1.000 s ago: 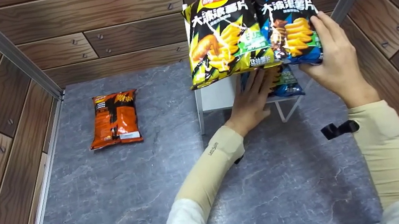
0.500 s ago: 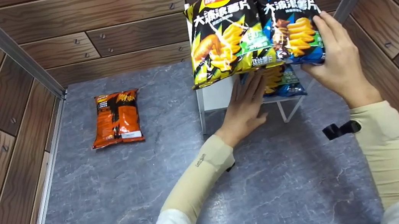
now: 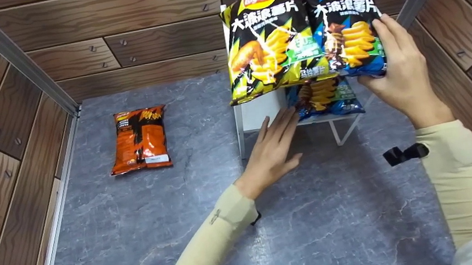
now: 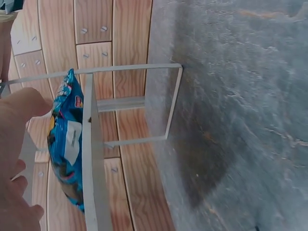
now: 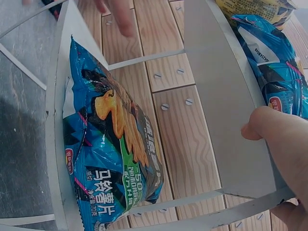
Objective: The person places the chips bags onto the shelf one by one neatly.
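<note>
My left hand [image 3: 271, 148] is just in front of the lower shelf, fingers spread and holding nothing. Close to its fingertips, a blue chip bag [image 3: 327, 97] lies on that shelf; the right wrist view shows its printed front. My right hand [image 3: 403, 67] grips the right side of the white shelf rack [image 3: 262, 122] at the upper level. Its thumb [image 5: 260, 125] lies against the white board, and its fingers are beside the upper blue chip bag [image 3: 348, 31]. A yellow-and-black chip bag [image 3: 274, 41] sits left of that bag on top.
An orange chip bag [image 3: 140, 140] lies on the grey marbled floor [image 3: 212, 227] left of the rack. Wood-patterned walls [image 3: 133, 9] stand at the back and both sides, with grey metal posts [image 3: 16, 56] in the corners.
My left hand has drawn back from the lower shelf, toward the lower left, uncovering more of the blue chip bag there. The right hand stays in place on the rack.
</note>
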`<state>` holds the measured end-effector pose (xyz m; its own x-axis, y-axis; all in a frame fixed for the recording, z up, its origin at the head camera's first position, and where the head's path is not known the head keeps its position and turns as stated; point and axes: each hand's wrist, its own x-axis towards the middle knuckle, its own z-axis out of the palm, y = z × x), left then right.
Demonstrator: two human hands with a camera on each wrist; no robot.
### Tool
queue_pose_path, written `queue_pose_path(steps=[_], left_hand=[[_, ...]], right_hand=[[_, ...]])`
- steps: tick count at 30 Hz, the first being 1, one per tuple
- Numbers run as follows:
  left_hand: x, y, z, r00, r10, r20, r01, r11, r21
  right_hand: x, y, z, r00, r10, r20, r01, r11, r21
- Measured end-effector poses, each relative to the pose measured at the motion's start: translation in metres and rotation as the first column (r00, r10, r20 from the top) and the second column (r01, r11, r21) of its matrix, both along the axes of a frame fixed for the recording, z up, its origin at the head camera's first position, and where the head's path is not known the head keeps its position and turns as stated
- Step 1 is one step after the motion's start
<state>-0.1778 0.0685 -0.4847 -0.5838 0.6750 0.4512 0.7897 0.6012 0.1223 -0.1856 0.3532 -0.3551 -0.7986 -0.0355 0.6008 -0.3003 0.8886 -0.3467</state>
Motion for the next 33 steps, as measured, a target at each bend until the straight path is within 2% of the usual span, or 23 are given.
queue_pose_path(steps=[4, 6, 8, 11, 15, 18, 26, 29, 33], left_hand=[[0.005, -0.014, -0.005, 0.999, -0.038, 0.008, 0.037, 0.997, 0.068], [0.007, -0.021, -0.008, 0.997, -0.074, -0.003, 0.074, 0.989, 0.127], [0.008, -0.029, -0.013, 0.993, -0.115, -0.018, 0.116, 0.974, 0.192], [0.01, -0.04, -0.02, 0.984, -0.176, -0.028, 0.176, 0.94, 0.293], [0.013, -0.059, -0.03, 0.984, -0.18, -0.009, 0.169, 0.906, 0.388], [0.014, -0.074, -0.038, 0.989, -0.147, 0.01, 0.129, 0.9, 0.416], [0.009, -0.117, -0.059, 0.999, -0.047, 0.018, 0.035, 0.904, 0.426], [0.006, -0.132, -0.066, 0.999, 0.044, 0.018, -0.048, 0.901, 0.432], [0.0, -0.151, -0.074, 0.981, 0.193, 0.031, -0.188, 0.886, 0.424]], right_hand=[[0.002, 0.001, -0.001, 1.0, -0.007, -0.008, 0.007, 1.0, -0.002], [0.002, 0.002, -0.001, 1.0, -0.008, -0.007, 0.008, 1.0, -0.003], [0.002, 0.002, -0.001, 1.0, -0.008, -0.006, 0.008, 1.0, -0.004], [0.002, 0.002, 0.0, 1.0, -0.007, -0.007, 0.007, 1.0, -0.004], [0.001, 0.001, 0.0, 1.0, -0.003, -0.009, 0.003, 1.0, -0.001], [0.0, 0.0, 0.0, 1.0, 0.0, -0.018, 0.0, 1.0, -0.006], [0.0, 0.0, -0.001, 1.0, 0.001, -0.011, -0.001, 1.0, -0.006], [-0.001, 0.0, -0.001, 1.0, 0.0, -0.015, 0.0, 1.0, -0.008], [-0.001, 0.0, -0.001, 1.0, 0.004, -0.018, -0.004, 1.0, -0.01]])
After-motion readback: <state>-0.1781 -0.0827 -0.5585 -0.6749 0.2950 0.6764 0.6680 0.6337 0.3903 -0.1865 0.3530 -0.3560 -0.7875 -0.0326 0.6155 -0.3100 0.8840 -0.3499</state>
